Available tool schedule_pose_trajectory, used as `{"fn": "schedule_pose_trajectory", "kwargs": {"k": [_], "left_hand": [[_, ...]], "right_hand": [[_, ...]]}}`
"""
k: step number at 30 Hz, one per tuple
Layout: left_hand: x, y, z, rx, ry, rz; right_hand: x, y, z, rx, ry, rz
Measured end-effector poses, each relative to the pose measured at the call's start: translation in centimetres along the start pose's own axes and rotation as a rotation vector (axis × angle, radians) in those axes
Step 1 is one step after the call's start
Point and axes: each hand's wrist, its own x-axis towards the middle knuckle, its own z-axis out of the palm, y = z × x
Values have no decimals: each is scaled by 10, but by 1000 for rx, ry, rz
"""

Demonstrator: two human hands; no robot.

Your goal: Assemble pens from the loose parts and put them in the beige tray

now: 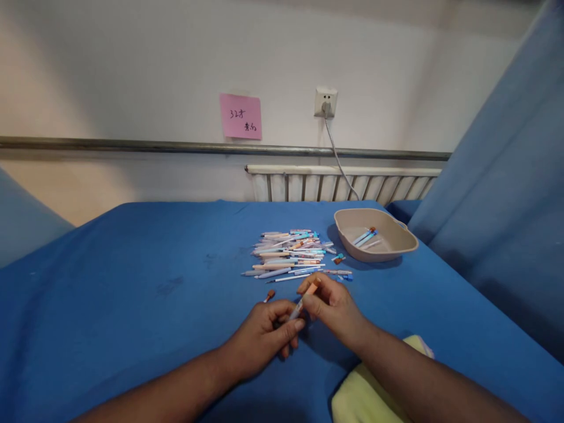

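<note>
My left hand (272, 330) is closed around the lower barrel of a pen (298, 309) with a pale body and an orange end. The thumb and fingers of my right hand (329, 302) pinch the same pen near its upper, orange end. It is held tilted, low over the blue cloth. A small brown-topped piece (270, 293) shows just beyond my left hand, its lower part hidden by the fingers. Beyond both hands lies a pile of pens and pen parts (286, 254), in white, blue, peach and orange, mostly lying sideways.
On the right stands a beige basin (390, 252) with several pens or pen parts inside. Small blue and brown pieces (338, 258) lie beside it. A yellow-green cloth (365, 396) is under my right forearm. Blue cloth (110, 294) covers the surface; a radiator (308, 185) stands behind.
</note>
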Motion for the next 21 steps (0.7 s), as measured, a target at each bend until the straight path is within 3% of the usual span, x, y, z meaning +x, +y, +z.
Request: {"fn": "schedule_pose_trajectory", "kwargs": {"k": [2, 5, 11, 13, 16, 19, 21], "left_hand": [[1, 0, -1, -25, -16, -24], [3, -1, -3, -101, 6, -20], [8, -2, -14, -158, 200, 78], [9, -1, -19, -127, 238, 60], [9, 3, -22, -85, 247, 20], [9, 5, -20, -85, 227, -9], [10, 4, -19, -89, 214, -23]], "right_hand": [[0, -1, -4, 27, 20, -55], [3, -4, -14, 77, 170, -86], [20, -15, -49, -40, 411, -56], [25, -17, -65, -139, 377, -3], [26, -16, -84, -383, 183, 120], [23, -15, -94, -750, -23, 211], [21, -18, -97, -1025, -62, 239]]}}
